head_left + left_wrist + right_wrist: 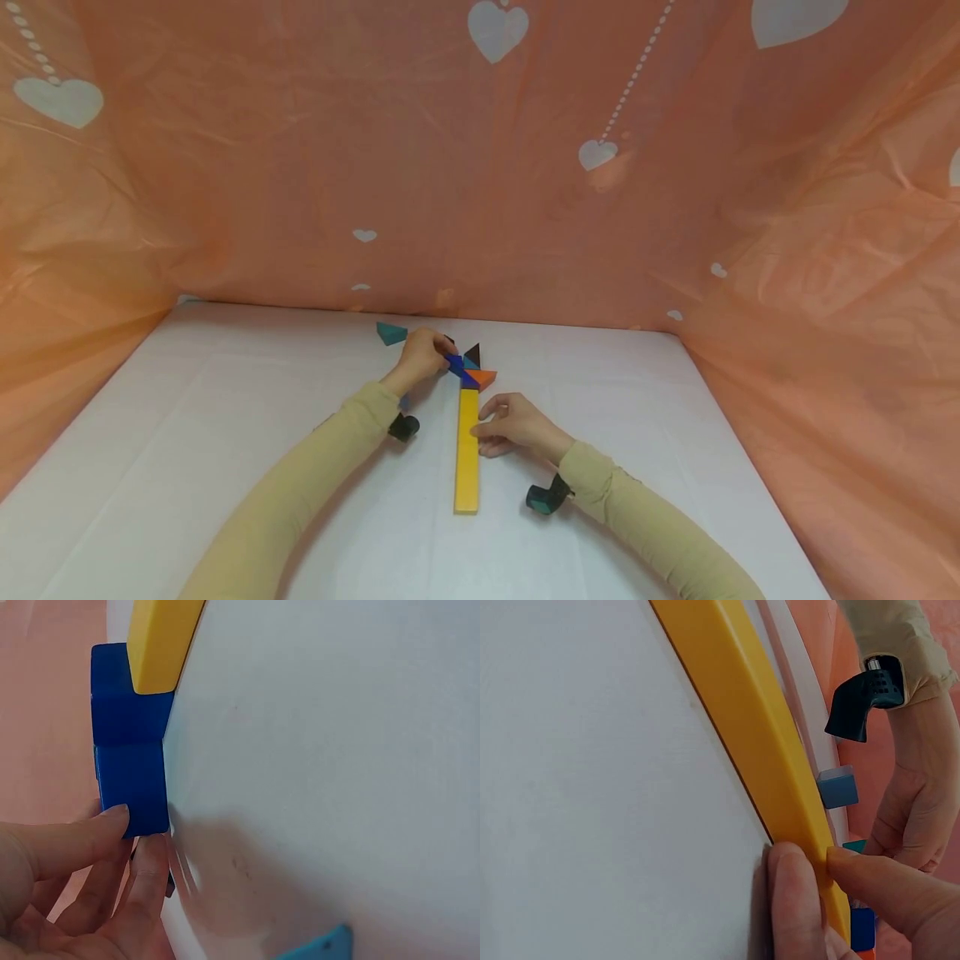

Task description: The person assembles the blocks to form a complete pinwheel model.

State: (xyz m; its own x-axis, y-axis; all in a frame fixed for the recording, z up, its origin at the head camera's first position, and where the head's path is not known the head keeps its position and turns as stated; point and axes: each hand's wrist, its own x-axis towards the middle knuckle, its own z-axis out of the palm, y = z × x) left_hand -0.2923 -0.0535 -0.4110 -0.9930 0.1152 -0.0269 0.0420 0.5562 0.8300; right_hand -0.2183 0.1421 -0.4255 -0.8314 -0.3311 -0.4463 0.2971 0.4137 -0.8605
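A long yellow bar (467, 454) lies lengthwise on the white table, with a cluster of small coloured blocks at its far end. My left hand (423, 357) pinches a dark blue block (133, 787) there, thumb on its face, against another dark blue block (127, 712) at the bar's tip. An orange block (485, 379), a black triangle (474, 353) and a small teal piece (470, 363) sit beside them. Along the bar's right side rests my right hand (517, 425), its fingertips touching the bar's side and upper edge, fingers loosely bent.
Beyond my left hand, a teal block (390, 333) lies near the table's back edge. A light blue block (838, 787) shows close to the left wrist. Both wrists carry black cameras. An orange curtain with white hearts stands around the white table (225, 417).
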